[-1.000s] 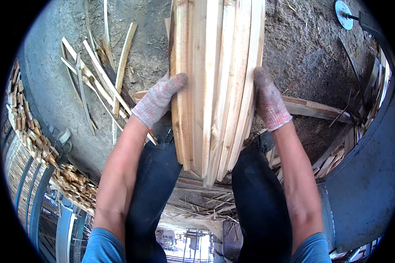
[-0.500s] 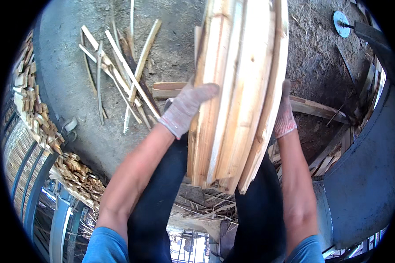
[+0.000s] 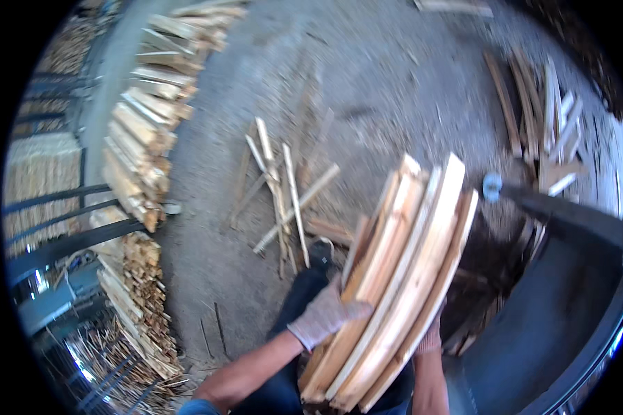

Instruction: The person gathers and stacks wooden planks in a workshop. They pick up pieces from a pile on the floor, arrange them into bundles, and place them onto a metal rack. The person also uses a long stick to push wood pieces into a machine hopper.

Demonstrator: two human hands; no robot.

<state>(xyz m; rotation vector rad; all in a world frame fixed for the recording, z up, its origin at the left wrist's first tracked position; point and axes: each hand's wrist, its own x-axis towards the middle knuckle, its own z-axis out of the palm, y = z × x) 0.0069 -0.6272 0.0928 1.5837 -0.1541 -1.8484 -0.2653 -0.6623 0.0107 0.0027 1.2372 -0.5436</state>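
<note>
Between my two gloved hands I hold a bundle of long wooden slats (image 3: 408, 266), light yellow with rough edges, stacked side by side and tilted. My left hand (image 3: 331, 315) grips the bundle's left side, thumb laid over the front slats. My right hand (image 3: 429, 339) presses on the right side; its fingers are mostly hidden behind the wood. The bundle hangs in front of my legs, above the floor. Just beyond it lies a loose heap of thin wood strips (image 3: 284, 194) on the dusty ground.
Stacked wood pieces (image 3: 142, 131) form a long row at the left, beside metal rails (image 3: 69, 238). A large dark metal housing (image 3: 547, 325) curves along the right, with a bar ending in a pale disc (image 3: 491, 187). More boards (image 3: 533, 104) lie at the far right.
My view has swung left and upward, showing more of the stacked row. The bundle, still held in both hands, now appears lower and leans to the right.
</note>
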